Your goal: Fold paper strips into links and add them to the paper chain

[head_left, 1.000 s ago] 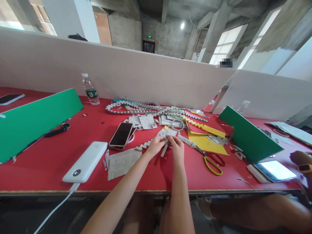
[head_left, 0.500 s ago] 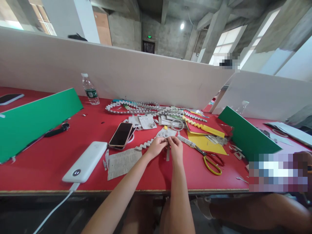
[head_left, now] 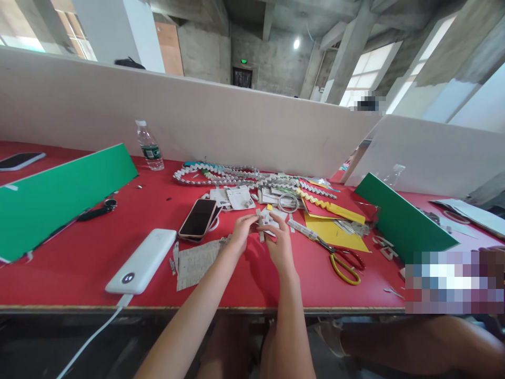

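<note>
My left hand (head_left: 243, 231) pinches a narrow grey-white paper strip (head_left: 261, 235), which stands nearly upright between my hands. My right hand (head_left: 279, 237) is just right of it, fingers spread; one fingertip is close to the strip, and whether it touches is unclear. Behind the hands lie white paper scraps (head_left: 278, 220) and a small yellow piece (head_left: 269, 207). A printed paper sheet (head_left: 199, 263) is flat to the left of my left forearm. Scissors (head_left: 342, 261) with red and yellow handles rest to the right. Farther back runs a long folded zigzag paper chain (head_left: 216, 178).
Left of my hands are a phone (head_left: 197, 218) and a white power bank (head_left: 142, 261) with a cable. A water bottle (head_left: 150, 147) stands near the back partition (head_left: 221, 121). Green boards (head_left: 67, 200) flank the red table (head_left: 315, 289). Another person's leg (head_left: 426, 342) is at the right.
My hands have moved apart from their close pinch, and the right fingers have spread. The strip that hung below them now stands between them. The short chain by my left hand is no longer visible.
</note>
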A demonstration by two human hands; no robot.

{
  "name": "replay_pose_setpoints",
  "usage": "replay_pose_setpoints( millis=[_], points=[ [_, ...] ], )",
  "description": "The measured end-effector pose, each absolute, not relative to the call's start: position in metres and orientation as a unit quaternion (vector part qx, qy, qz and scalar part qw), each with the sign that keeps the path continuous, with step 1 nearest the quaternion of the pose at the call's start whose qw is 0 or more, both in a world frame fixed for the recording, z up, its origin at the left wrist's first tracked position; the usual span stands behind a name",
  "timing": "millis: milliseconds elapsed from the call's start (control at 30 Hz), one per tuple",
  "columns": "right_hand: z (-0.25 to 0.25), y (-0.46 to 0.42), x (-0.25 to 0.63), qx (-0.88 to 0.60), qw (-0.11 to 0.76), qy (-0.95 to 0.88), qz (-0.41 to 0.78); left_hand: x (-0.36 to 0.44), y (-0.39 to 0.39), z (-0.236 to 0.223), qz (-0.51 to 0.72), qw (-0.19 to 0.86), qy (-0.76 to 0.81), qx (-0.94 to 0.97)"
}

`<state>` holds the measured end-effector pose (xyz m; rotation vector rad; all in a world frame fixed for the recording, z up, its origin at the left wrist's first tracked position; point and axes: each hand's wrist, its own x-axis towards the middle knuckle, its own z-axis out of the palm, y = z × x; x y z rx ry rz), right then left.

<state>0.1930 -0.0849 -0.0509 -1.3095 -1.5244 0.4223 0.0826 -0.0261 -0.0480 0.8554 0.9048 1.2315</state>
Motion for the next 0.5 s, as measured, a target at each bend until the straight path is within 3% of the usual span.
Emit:
replay_pose_setpoints(
  millis=[200, 400, 500],
  points=[
    [-0.056, -0.085, 0.198, -0.596, 0.476, -0.626, 0.162, 0.085, -0.029, -0.049, 0.501, 0.612, 0.387, 0.474],
    [-0.069, -0.079, 0.205, -0.637, 0.502, -0.553, 0.192, 0.090, -0.037, -0.048, 0.472, 0.454, 0.380, 0.653],
    [-0.068, -0.079, 0.206, -0.632, 0.515, -0.545, 0.197, 0.091, -0.037, -0.046, 0.474, 0.496, 0.383, 0.619]
  ],
)
